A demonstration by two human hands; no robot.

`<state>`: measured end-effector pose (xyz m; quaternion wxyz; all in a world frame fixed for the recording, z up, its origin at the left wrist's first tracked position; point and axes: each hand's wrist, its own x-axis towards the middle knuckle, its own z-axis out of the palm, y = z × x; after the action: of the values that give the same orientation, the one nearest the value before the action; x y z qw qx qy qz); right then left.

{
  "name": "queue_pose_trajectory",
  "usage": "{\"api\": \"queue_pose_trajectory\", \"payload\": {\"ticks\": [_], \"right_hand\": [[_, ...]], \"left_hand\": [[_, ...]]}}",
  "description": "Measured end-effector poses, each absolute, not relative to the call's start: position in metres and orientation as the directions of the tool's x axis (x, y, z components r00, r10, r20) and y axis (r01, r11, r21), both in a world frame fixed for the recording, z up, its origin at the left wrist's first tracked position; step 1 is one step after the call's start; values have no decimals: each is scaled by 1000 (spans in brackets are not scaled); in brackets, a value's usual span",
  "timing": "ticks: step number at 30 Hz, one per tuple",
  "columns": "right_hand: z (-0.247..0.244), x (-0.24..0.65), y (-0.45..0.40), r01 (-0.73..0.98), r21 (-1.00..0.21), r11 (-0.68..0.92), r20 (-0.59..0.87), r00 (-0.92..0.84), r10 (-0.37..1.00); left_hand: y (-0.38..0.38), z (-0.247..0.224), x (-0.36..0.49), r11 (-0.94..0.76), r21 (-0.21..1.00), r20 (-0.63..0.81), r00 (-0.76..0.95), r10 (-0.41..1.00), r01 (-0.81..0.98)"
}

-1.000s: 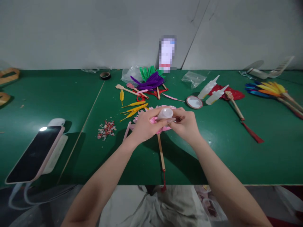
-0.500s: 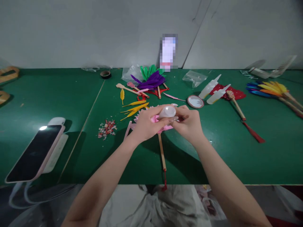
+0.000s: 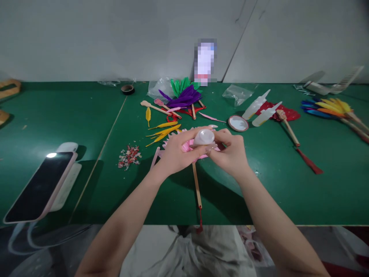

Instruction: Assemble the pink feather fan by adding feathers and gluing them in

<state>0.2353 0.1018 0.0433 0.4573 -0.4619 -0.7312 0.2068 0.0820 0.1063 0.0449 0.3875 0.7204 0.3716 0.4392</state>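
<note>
Over a pink feather fan [image 3: 166,145], my left hand [image 3: 176,154] is closed round a white squeeze bottle [image 3: 205,135], whose round base faces up toward me. Right beside it, my right hand [image 3: 233,154] is closed, its fingertips pinched at the bottle's right side; what they grip is hidden. The bottle's tip is out of sight beneath the hands. Below them the fan's wooden handle [image 3: 197,186] runs toward me and ends in a red tassel [image 3: 200,223] over the table edge. Both hands cover most of the pink feathers.
Left of the fan lie yellow feathers [image 3: 163,132] and a heap of red and white scraps [image 3: 129,157]. Purple feathers [image 3: 184,98] lie behind. At right are two glue bottles [image 3: 255,105], a round lid [image 3: 238,123] and a red fan [image 3: 288,125]. A phone [image 3: 40,184] stands front left.
Both hands and the bottle keep nearly the same place and grip. The whole view has shifted very slightly; nothing on the table has visibly moved.
</note>
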Motion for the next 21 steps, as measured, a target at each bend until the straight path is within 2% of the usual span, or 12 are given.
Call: {"api": "queue_pose_trajectory", "payload": {"ticks": [12,21], "right_hand": [[41,234,101,512,-730,453,484,-81,871],[39,233,100,488,-775,402,461,1,887]], "left_hand": [[108,43,83,-355,932,295,416,860,71],[112,38,76,-325,930,281,239,929,169]]}}
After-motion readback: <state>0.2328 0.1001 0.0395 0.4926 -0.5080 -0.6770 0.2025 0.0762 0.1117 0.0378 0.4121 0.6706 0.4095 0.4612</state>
